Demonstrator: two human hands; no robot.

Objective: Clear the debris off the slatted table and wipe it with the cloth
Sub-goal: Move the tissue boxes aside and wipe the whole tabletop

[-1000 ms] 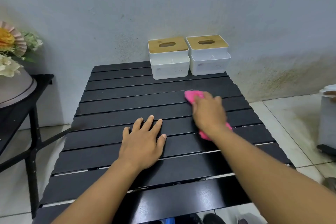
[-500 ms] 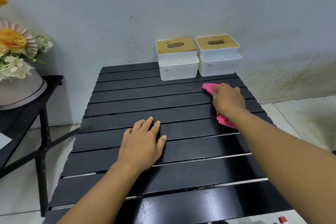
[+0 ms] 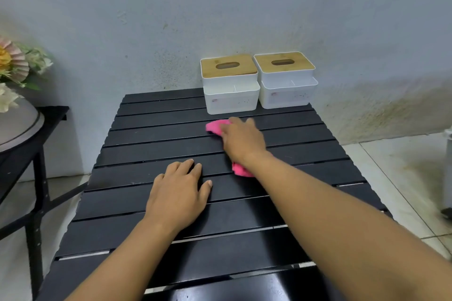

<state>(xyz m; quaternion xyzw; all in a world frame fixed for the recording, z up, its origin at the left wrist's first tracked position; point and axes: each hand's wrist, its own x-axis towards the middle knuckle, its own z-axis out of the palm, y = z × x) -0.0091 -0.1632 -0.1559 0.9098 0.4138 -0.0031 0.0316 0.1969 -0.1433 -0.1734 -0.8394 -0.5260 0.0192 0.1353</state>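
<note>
Moved: your right hand [image 3: 241, 139] has swept the pink cloth [image 3: 215, 127] leftward, near the left tissue box [image 3: 230, 84].
Right fingers: pressed flat on the cloth.
Left hand [image 3: 179, 193]: fingers spread, flat on the slatted surface [image 3: 151, 151].

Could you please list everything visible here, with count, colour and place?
slatted table: one, black, centre, against the wall
cloth: one, pink, on the table's far half, under the right hand
tissue boxes: two, white with wooden slotted lids, side by side at the table's far edge by the wall
side table: one, black, left edge
flowers: a bunch, orange, pink and white, at the left edge above the side table
wall: grey, stained low on the right
floor: pale tiles, right
left hand: flat on the table, empty
right hand: pressing on the cloth
</note>
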